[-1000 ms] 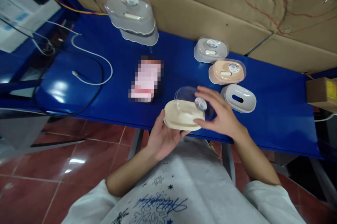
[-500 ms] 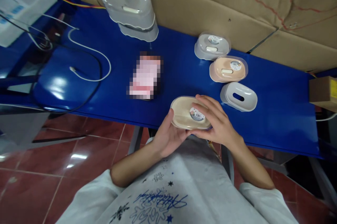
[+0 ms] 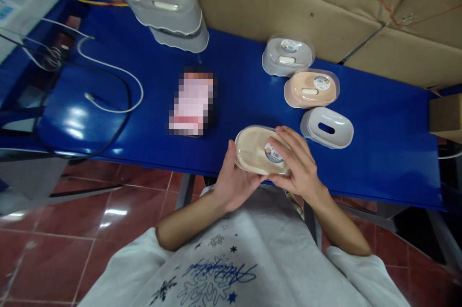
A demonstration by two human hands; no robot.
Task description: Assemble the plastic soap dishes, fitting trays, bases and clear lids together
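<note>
A cream oval box with a clear lid and a round sticker (image 3: pixel 254 149) is held at the near edge of the blue table (image 3: pixel 378 153). My left hand (image 3: pixel 233 182) grips it from below and from the left side. My right hand (image 3: pixel 298 165) lies over the lid on the right, fingers curled down onto it. The lid sits flat on the cream base.
Three more small boxes stand to the right behind: a grey one (image 3: pixel 287 56), a peach one (image 3: pixel 311 88) and a white base without lid (image 3: pixel 327 127). A large grey lidded box (image 3: pixel 164 8) stands at the back left. White and black cables (image 3: pixel 108 85) and a blurred pink object (image 3: pixel 191 103) lie left.
The clear lid, raised and tilted over the cream base a second ago, now lies closed on it. My right hand has come down onto the lid.
</note>
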